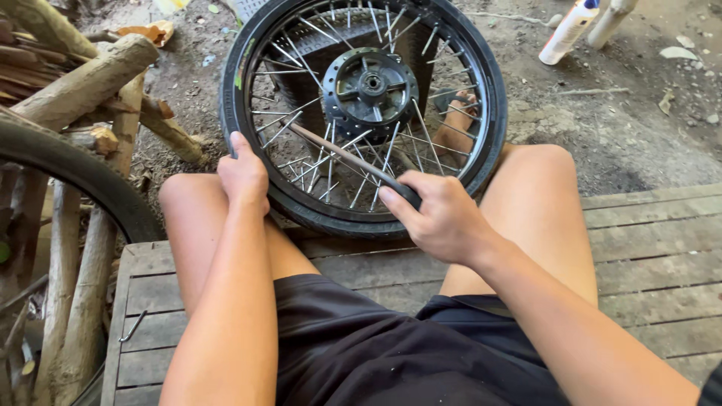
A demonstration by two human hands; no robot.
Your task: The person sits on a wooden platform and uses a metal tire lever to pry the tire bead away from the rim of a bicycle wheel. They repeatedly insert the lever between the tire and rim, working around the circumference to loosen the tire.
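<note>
left hand [242, 174] on tyre [301, 214] — right hand [444, 218] grips lever [346, 156]

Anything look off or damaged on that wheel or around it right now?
Nothing looks damaged. The spoked wheel stands upright between the knees, left hand on the tyre, right hand gripping a metal bar across the spokes. A white bottle lies tipped on the dirt.

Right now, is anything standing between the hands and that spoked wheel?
Nothing visible does. The left hand already rests on the tyre at the wheel's left edge. The right hand grips a long metal bar, which runs across the spokes toward the left hand.
</note>
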